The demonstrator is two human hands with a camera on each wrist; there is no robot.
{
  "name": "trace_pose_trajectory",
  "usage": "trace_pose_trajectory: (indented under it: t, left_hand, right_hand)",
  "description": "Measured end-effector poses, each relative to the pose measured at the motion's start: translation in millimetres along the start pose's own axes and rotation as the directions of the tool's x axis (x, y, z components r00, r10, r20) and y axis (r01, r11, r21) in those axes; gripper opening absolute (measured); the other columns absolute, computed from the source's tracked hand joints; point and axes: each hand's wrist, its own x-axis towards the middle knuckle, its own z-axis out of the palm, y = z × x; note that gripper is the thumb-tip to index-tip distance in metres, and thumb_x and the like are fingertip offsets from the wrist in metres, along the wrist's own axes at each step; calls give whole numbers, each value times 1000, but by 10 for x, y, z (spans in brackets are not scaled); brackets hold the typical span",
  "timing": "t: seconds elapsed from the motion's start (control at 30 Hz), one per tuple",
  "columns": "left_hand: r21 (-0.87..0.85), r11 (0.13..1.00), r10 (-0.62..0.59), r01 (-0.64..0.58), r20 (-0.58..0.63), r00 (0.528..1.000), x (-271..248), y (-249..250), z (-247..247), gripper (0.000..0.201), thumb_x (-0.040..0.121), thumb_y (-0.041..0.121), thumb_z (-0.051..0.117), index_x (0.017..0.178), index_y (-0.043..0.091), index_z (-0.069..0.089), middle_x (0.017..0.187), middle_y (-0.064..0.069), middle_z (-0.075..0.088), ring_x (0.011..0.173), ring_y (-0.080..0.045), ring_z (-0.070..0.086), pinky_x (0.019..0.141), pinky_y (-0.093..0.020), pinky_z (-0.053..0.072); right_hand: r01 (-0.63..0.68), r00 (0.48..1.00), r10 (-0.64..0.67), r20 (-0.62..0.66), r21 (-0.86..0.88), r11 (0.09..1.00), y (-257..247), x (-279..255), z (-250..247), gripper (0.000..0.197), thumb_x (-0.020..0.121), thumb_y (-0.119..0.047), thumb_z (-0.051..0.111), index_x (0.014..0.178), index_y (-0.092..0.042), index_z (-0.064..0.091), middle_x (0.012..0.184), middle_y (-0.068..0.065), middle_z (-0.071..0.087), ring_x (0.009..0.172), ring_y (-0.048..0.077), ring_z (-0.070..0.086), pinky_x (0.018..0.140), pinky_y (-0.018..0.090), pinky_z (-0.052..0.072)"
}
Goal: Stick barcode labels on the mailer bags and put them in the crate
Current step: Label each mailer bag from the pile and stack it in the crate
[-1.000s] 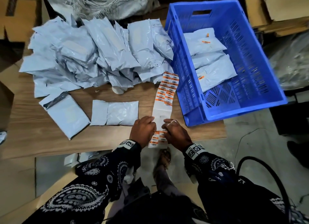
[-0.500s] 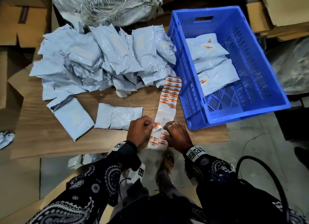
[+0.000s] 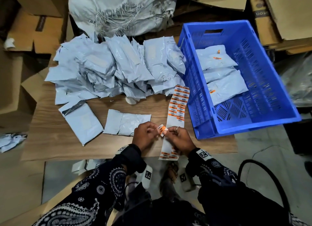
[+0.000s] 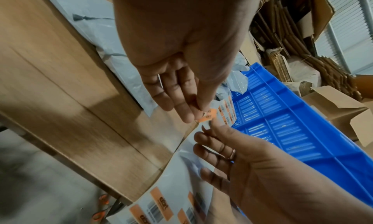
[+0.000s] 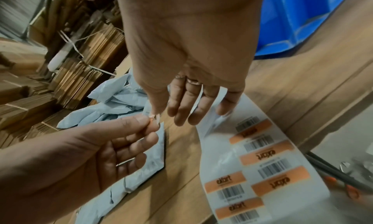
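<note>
Head view: both hands, left (image 3: 146, 136) and right (image 3: 181, 138), pinch one peeled label (image 3: 162, 128) above the counter's (image 3: 50, 141) near edge; three labelled bags lie in the crate (image 3: 287, 97), a bag (image 3: 127, 124) waits beside the hands, a large pile (image 3: 109, 70) remains unlabelled

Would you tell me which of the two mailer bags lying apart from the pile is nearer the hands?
The folded mailer bag, right beside the left hand; the other loose bag, with a dark strip, lies farther left.

The wooden table (image 3: 50, 141) bears a heap of mailer bags (image 3: 109, 68), a label sheet (image 3: 179, 104) and a blue crate (image 3: 253, 126).
</note>
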Motion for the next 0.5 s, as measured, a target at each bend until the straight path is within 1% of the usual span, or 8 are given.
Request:
trace_pose_trajectory:
  t: [0.07, 0.17, 0.27, 0.33, 0.37, 0.43, 0.5]
  left_hand:
    - [-19, 1000, -9, 9, 20, 1000, 0, 7, 1, 9, 85, 6, 77, 92, 5, 73, 72, -7, 76, 65, -17, 74, 63, -20, 55]
    - [-37, 999, -25, 25, 1, 1000, 14, 4, -3, 8, 86, 7, 77, 91, 3, 72, 74, -11, 76, 62, -15, 72, 62, -19, 55]
    - [-71, 996, -51, 49, -28, 998, 26, 14, -30, 10, 88, 9, 76, 91, 2, 70, 76, -13, 76, 60, -15, 69, 62, -20, 55]
    - [-97, 994, -62, 60, -21, 998, 36, 1, -58, 7, 90, 10, 74, 91, 3, 70, 78, -12, 77, 61, -17, 69, 62, -23, 56]
    - [-104, 993, -64, 62, -14, 998, 41, -11, -75, 7, 91, 10, 73, 92, 4, 70, 79, -12, 77, 62, -18, 69, 63, -25, 57]
    - [-111, 991, -72, 71, -7, 997, 41, -30, -104, 8, 92, 10, 72, 94, 2, 70, 80, -12, 77, 62, -18, 70, 65, -28, 58]
    - [-108, 991, -75, 74, -4, 997, 26, -38, -132, 11, 93, 10, 71, 96, 0, 69, 81, -14, 77, 61, -17, 70, 66, -28, 59]
  right_hand:
    - [-36, 999, 36, -11, 19, 999, 22, 29, 7, 20, 92, -23, 74, 84, -4, 73, 76, 2, 73, 68, 12, 64, 66, 27, 52]
    - [-75, 997, 76, -34, 24, 997, 64, 45, -8, 18, 92, -21, 73, 79, -9, 73, 75, 4, 74, 67, 14, 65, 63, 27, 52]
    - [-104, 991, 100, -88, -39, 994, 132, 53, -56, 24, 93, -28, 71, 75, -13, 74, 75, 3, 75, 65, 12, 66, 67, 30, 53]
    - [-113, 987, 99, -129, -107, 988, 183, 63, -98, 28, 93, -31, 70, 69, -18, 73, 69, -1, 73, 60, 8, 63, 68, 33, 53]
    - [-113, 984, 88, -156, -161, 980, 208, 79, -120, 30, 93, -32, 69, 65, -21, 71, 67, -3, 72, 58, 8, 62, 68, 35, 54]
    - [-125, 975, 64, -213, -286, 950, 236, 101, -157, 30, 89, -38, 68, 60, -29, 67, 63, -6, 70, 62, 14, 65, 70, 39, 58]
    - [-130, 972, 32, -232, -425, 896, 245, 108, -171, 28, 86, -43, 67, 60, -34, 62, 62, -9, 65, 71, 21, 67, 70, 37, 57]
